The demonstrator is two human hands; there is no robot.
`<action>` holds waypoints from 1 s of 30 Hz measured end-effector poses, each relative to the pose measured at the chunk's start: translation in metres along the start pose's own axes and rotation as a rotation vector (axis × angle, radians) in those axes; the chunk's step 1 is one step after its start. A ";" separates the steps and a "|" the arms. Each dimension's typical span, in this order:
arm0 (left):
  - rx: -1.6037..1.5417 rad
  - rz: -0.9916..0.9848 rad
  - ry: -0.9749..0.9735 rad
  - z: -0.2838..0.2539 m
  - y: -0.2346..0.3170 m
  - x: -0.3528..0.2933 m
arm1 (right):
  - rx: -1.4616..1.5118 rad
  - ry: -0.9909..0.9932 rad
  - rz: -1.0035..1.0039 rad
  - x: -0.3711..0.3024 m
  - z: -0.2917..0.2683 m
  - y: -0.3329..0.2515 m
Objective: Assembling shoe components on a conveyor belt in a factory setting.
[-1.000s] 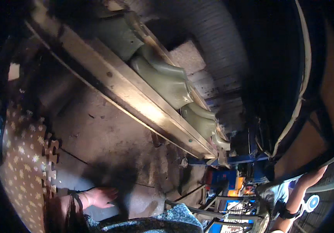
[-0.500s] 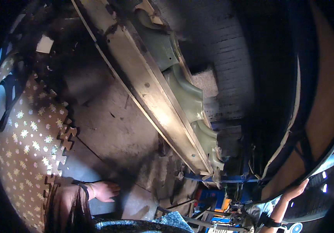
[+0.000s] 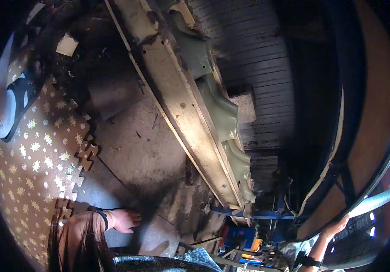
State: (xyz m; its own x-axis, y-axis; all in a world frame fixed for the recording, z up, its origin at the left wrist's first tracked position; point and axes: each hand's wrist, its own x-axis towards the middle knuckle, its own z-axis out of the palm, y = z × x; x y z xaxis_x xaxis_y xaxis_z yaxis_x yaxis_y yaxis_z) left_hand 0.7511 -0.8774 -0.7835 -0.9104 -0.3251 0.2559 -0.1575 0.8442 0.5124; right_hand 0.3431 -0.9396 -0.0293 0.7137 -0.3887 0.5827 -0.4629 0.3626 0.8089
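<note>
Left hand [image 3: 126, 221], 7 o'clock: grip released, nothing seen in it. Right hand [image 3: 338, 225], 4 o'clock, at lower edge of brown panel [image 3: 378, 90], 2–4 o'clock; can't tell if clenched. Done/left: unclear.

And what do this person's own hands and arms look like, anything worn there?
Both are gloveless, and no sleeves show. The left hand has a dark band and what looks like a thin bracelet at its wrist; the right hand has a wider black band at its wrist.
</note>
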 end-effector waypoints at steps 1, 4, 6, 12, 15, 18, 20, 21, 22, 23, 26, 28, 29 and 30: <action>0.001 -0.001 -0.003 0.000 0.000 0.000 | 0.022 -0.027 0.022 0.001 -0.002 -0.005; -0.010 -0.007 -0.002 -0.003 0.000 0.001 | 0.033 -0.019 0.081 0.005 -0.006 -0.016; 0.010 0.012 -0.022 -0.007 0.000 0.001 | 0.042 -0.090 0.091 0.014 -0.017 -0.026; 0.004 -0.015 -0.019 0.005 0.001 0.001 | -0.033 -0.008 0.090 0.003 -0.003 -0.012; 0.000 -0.026 -0.037 0.007 0.003 0.001 | -0.021 -0.048 0.119 -0.003 0.001 -0.007; -0.012 -0.030 -0.041 -0.001 0.004 0.001 | 0.000 -0.079 0.145 -0.001 -0.002 -0.016; -0.021 -0.034 -0.050 -0.008 0.007 -0.002 | -0.094 -0.063 0.102 -0.014 0.008 -0.007; -0.009 -0.020 -0.051 -0.007 0.007 -0.003 | -0.080 -0.070 0.117 -0.016 0.012 -0.006; 0.017 -0.018 -0.063 -0.006 0.008 -0.003 | -0.017 -0.068 0.111 -0.017 0.017 -0.005; 0.041 -0.013 -0.077 -0.005 0.009 -0.003 | 0.046 -0.067 0.105 -0.018 0.021 -0.008; -0.038 -0.062 -0.071 0.000 0.004 -0.001 | 0.104 -0.009 0.095 -0.013 0.035 -0.022; -0.074 -0.089 -0.002 0.010 -0.002 0.015 | 0.099 -0.013 0.068 -0.005 0.028 -0.008; -0.096 -0.163 0.001 -0.009 0.010 0.017 | 0.125 -0.020 0.080 -0.007 0.033 -0.008; -0.130 -0.230 -0.122 -0.004 0.011 0.019 | 0.307 -0.069 0.219 -0.004 0.037 -0.014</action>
State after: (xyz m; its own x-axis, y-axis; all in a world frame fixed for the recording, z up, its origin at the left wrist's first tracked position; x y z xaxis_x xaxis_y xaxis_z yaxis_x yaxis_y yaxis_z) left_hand 0.7334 -0.8761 -0.7701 -0.8970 -0.4413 0.0244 -0.3218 0.6899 0.6484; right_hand 0.3274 -0.9742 -0.0406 0.5485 -0.3901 0.7395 -0.7437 0.1765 0.6448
